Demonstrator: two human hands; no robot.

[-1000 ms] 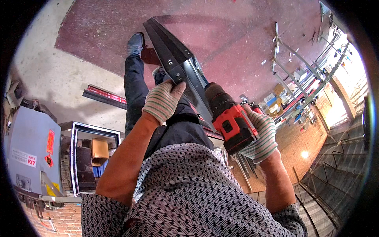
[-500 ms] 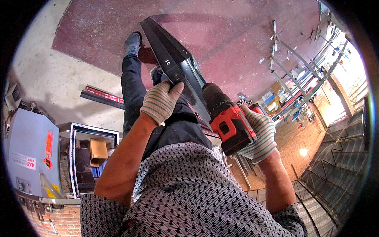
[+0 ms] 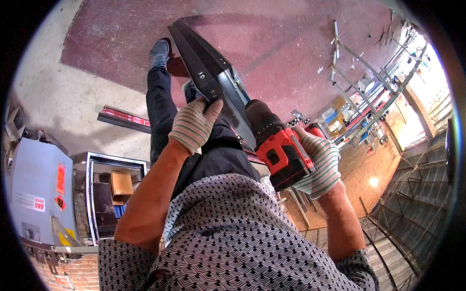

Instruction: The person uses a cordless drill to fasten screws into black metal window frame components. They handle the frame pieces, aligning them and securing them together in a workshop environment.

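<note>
Red and black, the drill sits closest to us, gripped in our right hand, whose striped glove wraps its handle. Its nose presses against the side of the dark metal channel, which runs up and away from our chest toward the floor below. Our left hand clamps the channel's near edge, fingers curled over the lip, just beside the drill's chuck.

We judge the main risk to be a slip: the bit meets smooth steel at a slant, and if it skates it could jump toward the left fingers, which hold only a short way off. The glove's loose knit could also catch on a spinning chuck. We cannot tell whether the channel's far end is braced on anything, so torque from the drill may twist it out of the left grip; its sharp edge would then swing near our leg and shoe.

Farther out, a steel rail lies on the floor, and racks stand well apart.
</note>
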